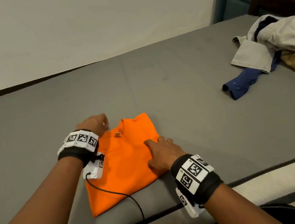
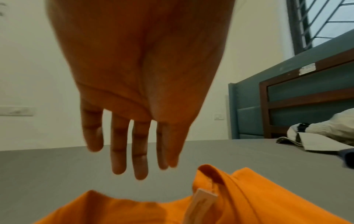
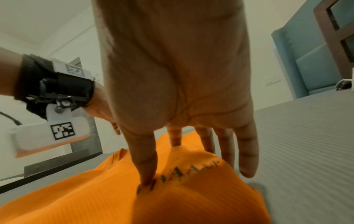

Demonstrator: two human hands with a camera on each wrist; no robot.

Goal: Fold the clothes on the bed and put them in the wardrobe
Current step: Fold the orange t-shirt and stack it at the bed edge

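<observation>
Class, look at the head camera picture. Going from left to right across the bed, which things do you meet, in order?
Left hand → orange shirt → right hand → blue shirt sleeve → pile of pale clothes.

Dark print on the orange shirt (image 3: 191, 197) is too blurred to read; wristbands carry only square code markers (image 1: 194, 169).

Left hand (image 1: 95, 125) hovers, fingers (image 2: 118, 151) straight and loose; right hand (image 1: 162, 152) pressed flat, fingers (image 3: 247, 151) spread.
</observation>
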